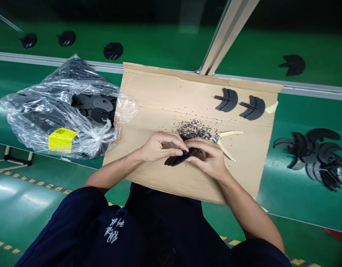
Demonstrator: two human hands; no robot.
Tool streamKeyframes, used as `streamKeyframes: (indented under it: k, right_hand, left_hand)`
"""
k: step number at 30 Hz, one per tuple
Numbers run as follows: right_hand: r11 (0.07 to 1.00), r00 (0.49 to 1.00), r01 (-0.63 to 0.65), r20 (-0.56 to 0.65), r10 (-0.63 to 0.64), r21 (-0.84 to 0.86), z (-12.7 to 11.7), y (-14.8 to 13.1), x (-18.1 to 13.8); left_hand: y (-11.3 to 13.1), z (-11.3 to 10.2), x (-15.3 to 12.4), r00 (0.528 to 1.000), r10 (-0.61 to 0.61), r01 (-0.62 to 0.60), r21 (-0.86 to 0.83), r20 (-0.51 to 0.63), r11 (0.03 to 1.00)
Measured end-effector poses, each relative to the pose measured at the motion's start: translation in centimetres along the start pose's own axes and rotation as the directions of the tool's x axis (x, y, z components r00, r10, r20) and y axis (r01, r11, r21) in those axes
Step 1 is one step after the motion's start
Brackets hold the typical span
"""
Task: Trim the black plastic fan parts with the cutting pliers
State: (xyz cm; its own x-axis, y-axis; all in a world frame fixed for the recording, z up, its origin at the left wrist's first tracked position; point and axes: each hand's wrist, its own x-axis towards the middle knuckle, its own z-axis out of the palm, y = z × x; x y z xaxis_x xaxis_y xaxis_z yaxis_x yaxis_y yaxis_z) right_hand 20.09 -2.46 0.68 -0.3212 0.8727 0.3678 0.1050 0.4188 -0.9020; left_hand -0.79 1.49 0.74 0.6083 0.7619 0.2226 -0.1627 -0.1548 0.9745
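Note:
Both hands hold a dark, curved black plastic part point(175, 160) low over the cardboard sheet point(157, 89). My left hand point(160, 146) pinches its upper edge between thumb and fingertips. Around its right end my right hand point(208, 155) is closed, fingers on top and thumb below. Just beyond the hands lies a scatter of tiny black plastic bits point(193, 128). A pair of nippers point(229, 141) with cream handles rests spread beside my right hand, its jaws towards the bits. The fingers partly cover the held part.
To the left sits a clear plastic bag point(34, 118) of black discs point(101, 115) with a yellow label point(62, 139). Two black finned parts point(227, 100) lie at the cardboard's upper right. A pile of curved black parts point(312, 152) is on the green table at right. A metal post point(229, 37) rises behind.

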Motion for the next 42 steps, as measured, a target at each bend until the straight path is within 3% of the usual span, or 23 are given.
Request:
streamKeyframes:
  k: [3, 9, 13, 16, 18, 21, 23, 26, 30, 37, 42]
  right_hand:
    - [0.998, 0.998, 0.055, -0.039, -0.056, -0.03, -0.1, 0.1, -0.1]
    - [0.987, 0.992, 0.125, 0.01, -0.124, -0.097, -0.4, 0.5, -0.4]
    - [0.975, 0.985, 0.12, -0.1, -0.141, -0.188, 0.1, 0.6, -0.5]
    - [0.952, 0.968, 0.121, -0.177, -0.175, -0.281, 0.6, 0.7, -0.4]
    - [0.948, 0.973, 0.098, -0.173, -0.155, -0.301, 0.4, 0.6, -0.2]
    - [0.932, 0.997, 0.019, -0.064, -0.045, -0.362, -1.7, 0.5, -0.3]
    - [0.861, 0.999, -0.034, 0.009, 0.045, -0.507, -4.0, 0.4, -0.9]
    - [0.674, 0.982, -0.099, 0.035, 0.183, -0.732, -7.4, 0.8, -2.7]
    - [0.549, 0.966, -0.105, 0.047, 0.255, -0.829, -9.7, 1.5, -4.6]
    - [0.633, 0.995, -0.008, 0.059, 0.084, -0.774, -8.1, 0.5, -2.3]
    - [0.819, 0.998, -0.053, -0.015, 0.054, -0.572, -4.5, 0.3, 0.4]
  left_hand:
    - [-0.1, 0.1, -0.1, 1.0, 0.006, -0.006, -0.001, -0.012, 1.0]
    - [0.2, 0.5, -0.3, 1.0, -0.002, 0.004, 0.069, -0.021, 0.998]
    - [-0.2, 0.6, -0.3, 0.99, -0.101, 0.105, 0.042, -0.098, 0.994]
    - [-0.8, 0.6, -0.2, 0.977, -0.193, 0.188, -0.052, -0.091, 0.981]
    - [-1.2, 0.5, -0.1, 0.976, -0.203, 0.197, -0.065, -0.085, 0.978]
    - [-1.7, 0.5, 0.1, 0.963, -0.215, 0.212, -0.034, -0.165, 0.977]
    - [-1.9, 0.2, 0.4, 0.949, -0.221, 0.215, -0.052, -0.225, 0.975]
    - [-2.0, -0.4, 0.8, 0.933, -0.212, 0.192, -0.093, -0.292, 0.977]
    - [-2.1, -0.9, 0.9, 0.923, -0.211, 0.183, -0.113, -0.321, 0.977]
    - [-2.1, -0.9, 0.7, 0.956, -0.143, 0.154, 0.022, -0.257, 0.988]
    - [-1.8, -1.1, 0.6, 0.972, -0.038, 0.054, 0.06, -0.231, 0.997]
